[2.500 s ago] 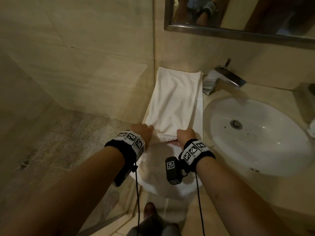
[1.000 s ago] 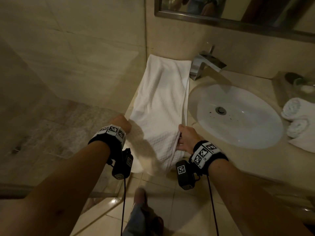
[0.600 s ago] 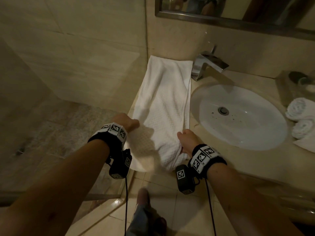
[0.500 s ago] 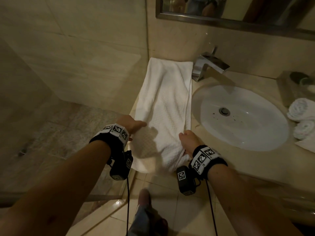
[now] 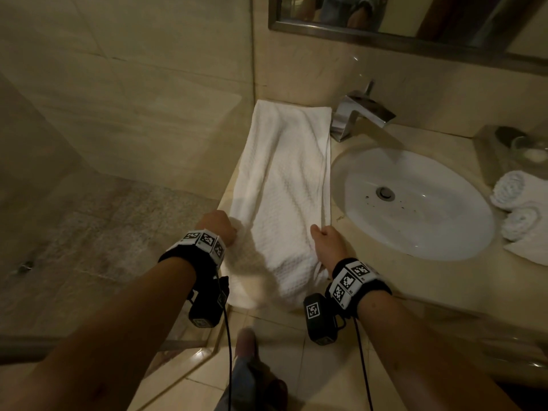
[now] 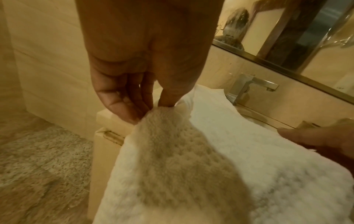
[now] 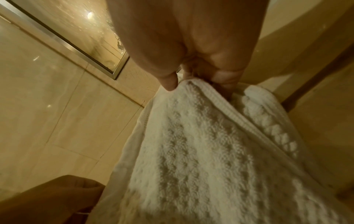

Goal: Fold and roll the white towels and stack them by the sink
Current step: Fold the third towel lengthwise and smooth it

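A long white waffle towel (image 5: 284,185) lies folded lengthwise on the counter left of the sink (image 5: 415,203), its near end hanging over the counter's front edge. My left hand (image 5: 221,226) pinches the towel's left edge (image 6: 162,109) between thumb and fingers. At the right edge, my right hand (image 5: 324,238) grips the layered hem (image 7: 193,86) with curled fingers. Two rolled white towels (image 5: 516,203) rest on a flat one at the far right of the counter.
A chrome faucet (image 5: 361,114) stands behind the sink, close to the towel's far right corner. The mirror (image 5: 415,22) hangs above. A glass dish (image 5: 530,149) sits at the back right. A shower floor (image 5: 89,247) lies to the left, tiled floor below.
Both hands have shifted along the towel's side edges and now hold them. The near end of the towel hangs down lower than before.
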